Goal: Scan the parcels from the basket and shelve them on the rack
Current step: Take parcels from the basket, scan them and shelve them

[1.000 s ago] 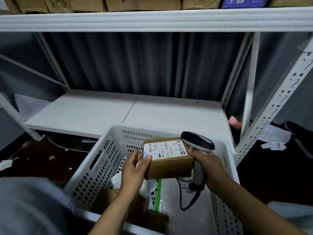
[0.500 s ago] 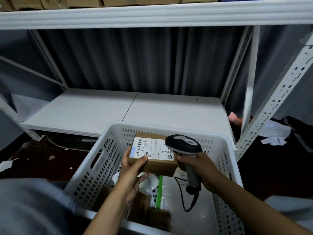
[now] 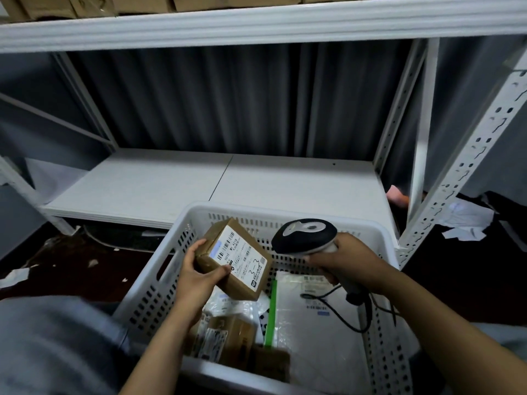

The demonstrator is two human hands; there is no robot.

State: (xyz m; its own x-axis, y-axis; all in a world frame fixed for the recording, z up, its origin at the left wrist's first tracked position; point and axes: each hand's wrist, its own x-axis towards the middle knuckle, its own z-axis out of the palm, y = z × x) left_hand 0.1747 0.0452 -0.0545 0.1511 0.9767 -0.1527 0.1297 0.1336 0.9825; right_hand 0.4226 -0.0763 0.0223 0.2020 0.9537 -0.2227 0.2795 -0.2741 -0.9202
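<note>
Head view: left hand (image 3: 196, 276) pinching box (image 3: 233, 259) above basket (image 3: 285, 213), right hand (image 3: 349, 259) gripping scanner (image 3: 303, 236); tilted label risks misread.

A parcel storeroom is shown: a white slotted-steel rack (image 3: 256, 24) is seen across the frame, cardboard boxes (image 3: 142, 2) are stacked along the top edge, and labelled parcels (image 3: 313, 323) are heaped in a white perforated basket (image 3: 285, 213) at lower centre.
</note>
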